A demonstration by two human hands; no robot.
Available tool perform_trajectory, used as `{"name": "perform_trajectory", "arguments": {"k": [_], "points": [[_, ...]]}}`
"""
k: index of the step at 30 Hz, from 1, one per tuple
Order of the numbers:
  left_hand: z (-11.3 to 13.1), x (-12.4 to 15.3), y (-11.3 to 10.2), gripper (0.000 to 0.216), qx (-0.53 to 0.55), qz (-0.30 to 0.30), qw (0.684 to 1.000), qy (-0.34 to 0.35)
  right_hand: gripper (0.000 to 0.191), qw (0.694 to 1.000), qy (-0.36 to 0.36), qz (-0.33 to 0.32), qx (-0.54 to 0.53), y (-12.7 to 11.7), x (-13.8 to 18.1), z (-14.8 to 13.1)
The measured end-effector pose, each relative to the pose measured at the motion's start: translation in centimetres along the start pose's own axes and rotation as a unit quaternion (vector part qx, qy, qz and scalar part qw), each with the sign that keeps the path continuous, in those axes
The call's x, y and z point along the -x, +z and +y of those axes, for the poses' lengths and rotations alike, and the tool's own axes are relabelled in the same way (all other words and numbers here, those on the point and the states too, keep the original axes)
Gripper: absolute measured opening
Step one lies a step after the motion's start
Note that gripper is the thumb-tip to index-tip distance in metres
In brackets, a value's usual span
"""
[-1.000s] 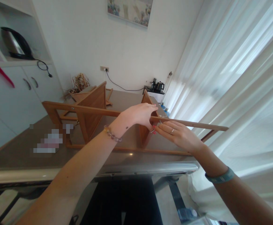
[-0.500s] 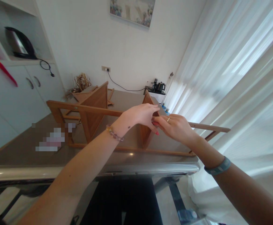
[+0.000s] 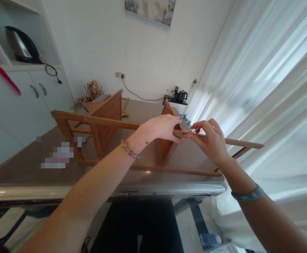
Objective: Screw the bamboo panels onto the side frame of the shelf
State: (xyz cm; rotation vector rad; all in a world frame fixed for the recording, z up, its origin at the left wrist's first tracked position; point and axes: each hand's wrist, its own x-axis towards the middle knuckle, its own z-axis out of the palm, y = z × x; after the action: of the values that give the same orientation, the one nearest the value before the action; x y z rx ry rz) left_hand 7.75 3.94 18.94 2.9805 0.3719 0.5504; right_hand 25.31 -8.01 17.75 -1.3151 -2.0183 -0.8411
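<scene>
A wooden frame (image 3: 100, 122) with a long top rail and two upright panels rests on a grey-brown table (image 3: 27, 168). My left hand (image 3: 161, 127) is closed over the top rail above the right-hand panel (image 3: 166, 147). My right hand (image 3: 211, 140) sits just to its right, fingers pinched on a small metal piece (image 3: 191, 130) at the rail; I cannot make out what the piece is.
More wooden parts (image 3: 95, 104) and dry straw (image 3: 91, 89) lie at the table's far end. White cupboards (image 3: 19, 105) with a kettle (image 3: 19, 44) stand at left, sheer curtains (image 3: 269, 88) at right. The table's near edge (image 3: 103, 189) is close to me.
My right hand has lifted from lying flat under the rail to a pinch at its top edge. The left hand has stayed on the rail.
</scene>
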Motion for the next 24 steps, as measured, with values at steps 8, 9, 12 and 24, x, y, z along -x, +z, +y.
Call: {"name": "perform_trajectory", "arguments": {"k": [8, 9, 12, 24], "points": [[0.3, 0.1, -0.2, 0.076, -0.001, 0.003, 1.000, -0.007, 0.029, 0.973, -0.150, 0.000, 0.177, 0.6, 2.3, 0.3], [0.3, 0.1, -0.2, 0.075, -0.002, 0.003, 1.000, -0.007, 0.030, 0.975, -0.135, 0.002, 0.177, 0.8, 2.4, -0.3], [0.3, 0.1, -0.3, 0.076, -0.005, -0.004, 1.000, -0.010, 0.035, 0.985, -0.016, 0.013, 0.174, 1.5, 2.6, -2.4], [0.7, 0.1, -0.4, 0.070, -0.023, -0.012, 0.999, -0.027, 0.044, 0.860, 0.358, -0.056, -0.358, 2.4, 2.3, -5.5]]}}
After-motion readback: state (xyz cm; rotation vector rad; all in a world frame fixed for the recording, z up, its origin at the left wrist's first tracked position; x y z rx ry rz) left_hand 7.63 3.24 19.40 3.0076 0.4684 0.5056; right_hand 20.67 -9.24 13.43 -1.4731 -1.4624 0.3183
